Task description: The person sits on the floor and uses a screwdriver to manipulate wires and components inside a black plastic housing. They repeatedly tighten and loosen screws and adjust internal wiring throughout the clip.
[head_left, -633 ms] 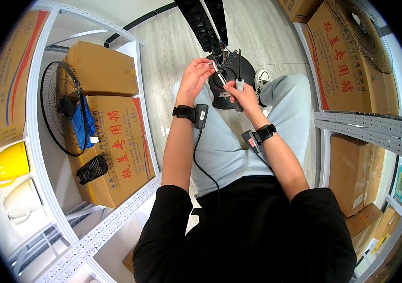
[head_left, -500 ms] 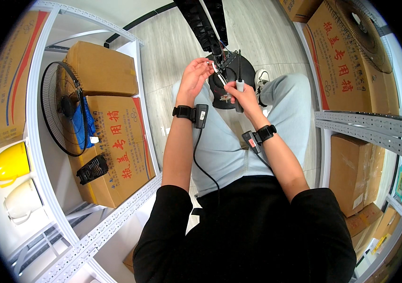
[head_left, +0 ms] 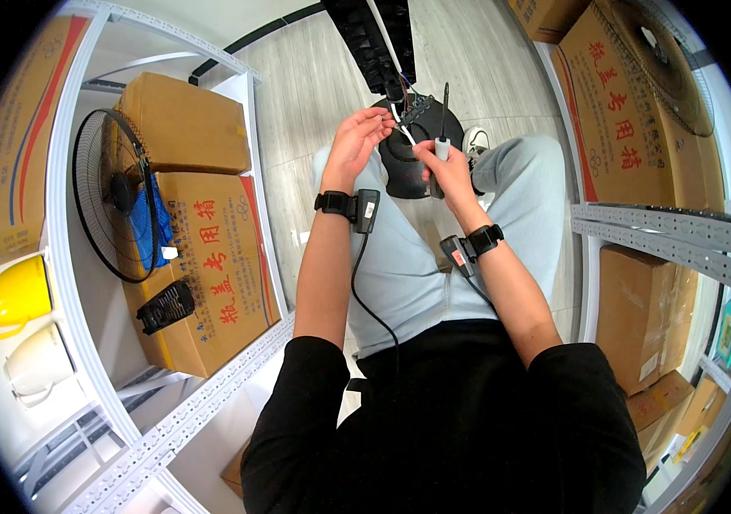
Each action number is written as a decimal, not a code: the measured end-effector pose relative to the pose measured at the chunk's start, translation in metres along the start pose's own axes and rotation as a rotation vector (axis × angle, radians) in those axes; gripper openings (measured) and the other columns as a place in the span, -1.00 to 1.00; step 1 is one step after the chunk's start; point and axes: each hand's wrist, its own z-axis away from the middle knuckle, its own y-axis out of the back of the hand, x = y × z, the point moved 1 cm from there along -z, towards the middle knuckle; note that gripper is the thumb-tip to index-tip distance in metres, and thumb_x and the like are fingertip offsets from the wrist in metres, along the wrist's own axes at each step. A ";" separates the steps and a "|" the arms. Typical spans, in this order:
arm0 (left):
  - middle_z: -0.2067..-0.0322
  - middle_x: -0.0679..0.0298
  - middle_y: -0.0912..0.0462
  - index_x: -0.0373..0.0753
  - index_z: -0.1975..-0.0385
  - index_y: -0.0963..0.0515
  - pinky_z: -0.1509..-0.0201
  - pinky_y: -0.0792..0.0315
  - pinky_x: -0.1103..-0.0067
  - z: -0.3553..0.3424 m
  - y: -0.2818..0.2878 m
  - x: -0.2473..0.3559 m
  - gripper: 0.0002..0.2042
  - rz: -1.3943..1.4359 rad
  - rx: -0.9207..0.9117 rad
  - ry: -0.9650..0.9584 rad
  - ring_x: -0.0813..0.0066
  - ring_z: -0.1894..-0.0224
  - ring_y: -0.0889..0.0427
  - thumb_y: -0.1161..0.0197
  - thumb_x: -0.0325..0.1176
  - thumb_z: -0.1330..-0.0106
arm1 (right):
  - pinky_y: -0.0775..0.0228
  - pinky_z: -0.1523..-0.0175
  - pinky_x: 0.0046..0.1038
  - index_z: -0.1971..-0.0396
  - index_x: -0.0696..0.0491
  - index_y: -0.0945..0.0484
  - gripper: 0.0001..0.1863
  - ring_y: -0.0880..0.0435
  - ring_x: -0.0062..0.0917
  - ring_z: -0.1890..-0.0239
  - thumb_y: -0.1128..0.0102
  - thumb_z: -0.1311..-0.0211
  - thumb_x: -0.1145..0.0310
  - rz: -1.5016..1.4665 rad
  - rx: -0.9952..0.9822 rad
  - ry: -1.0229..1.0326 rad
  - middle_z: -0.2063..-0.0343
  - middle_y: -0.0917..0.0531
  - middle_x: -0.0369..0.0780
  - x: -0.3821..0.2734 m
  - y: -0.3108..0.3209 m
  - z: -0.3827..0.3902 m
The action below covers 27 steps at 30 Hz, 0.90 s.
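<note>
My left hand (head_left: 360, 141) is closed, fingertips pinched on a white cable (head_left: 411, 138) that runs below a dark terminal strip (head_left: 419, 109) with thin coloured wires. My right hand (head_left: 444, 167) grips a tool with a pale grey handle (head_left: 442, 147) and long dark shaft, its thumb and finger also at the cable's lower part. Behind both hands is a round black base (head_left: 402, 174). An upright black column (head_left: 357, 43) rises from the work, with a white strip along it. The exact contact of my left fingertips is small to make out.
My legs (head_left: 524, 171) flank the base on the tiled floor (head_left: 284, 128). White metal shelving (head_left: 657, 231) stands either side, holding cardboard boxes (head_left: 185, 111), two fan grilles (head_left: 113, 193), a black plastic part (head_left: 166, 307), and yellow (head_left: 16, 295) and cream (head_left: 38, 364) jugs.
My right hand and the tool have shifted slightly to the right, with the cable's lower part. My left fingers have moved slightly to the right along the cable.
</note>
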 end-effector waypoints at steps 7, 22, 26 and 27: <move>0.36 0.33 -0.59 -0.35 0.11 -0.57 0.30 -0.38 0.68 -0.024 -0.007 0.003 -0.81 0.039 0.046 0.060 0.63 0.37 -0.50 -0.22 -0.37 -0.41 | -0.42 0.46 -0.57 0.41 0.10 -0.70 -0.74 -0.64 -0.71 0.59 -0.40 -0.16 0.19 0.281 0.174 0.122 0.64 -0.67 -0.33 -0.018 -0.014 -0.029; 0.59 0.44 -0.40 -0.35 0.28 -0.64 0.54 -0.11 0.68 -0.066 -0.031 0.009 -0.77 0.078 0.064 0.045 0.70 0.58 -0.26 -0.15 -0.31 -0.45 | -0.46 0.31 -0.37 0.38 0.14 -0.68 -0.76 -0.68 -0.43 0.49 -0.36 -0.17 0.25 0.614 0.311 0.258 0.49 -0.71 -0.14 -0.062 -0.046 -0.040; 0.58 0.39 -0.54 -0.38 0.29 -0.64 0.57 -0.14 0.68 -0.071 -0.035 0.006 -0.74 0.080 0.098 0.067 0.68 0.63 -0.35 -0.15 -0.28 -0.40 | -0.49 0.20 -0.37 0.28 0.13 -0.66 -0.77 -0.69 -0.41 0.38 -0.38 -0.15 0.31 0.598 0.315 0.415 0.39 -0.72 -0.14 -0.054 -0.044 -0.048; 0.58 0.38 -0.56 -0.38 0.29 -0.65 0.58 -0.14 0.70 -0.072 -0.035 0.006 -0.73 0.078 0.108 0.048 0.69 0.64 -0.36 -0.16 -0.26 -0.38 | -0.51 0.15 -0.35 0.24 0.12 -0.65 -0.77 -0.70 -0.33 0.34 -0.37 -0.12 0.36 0.599 0.275 0.410 0.35 -0.71 -0.12 -0.054 -0.045 -0.047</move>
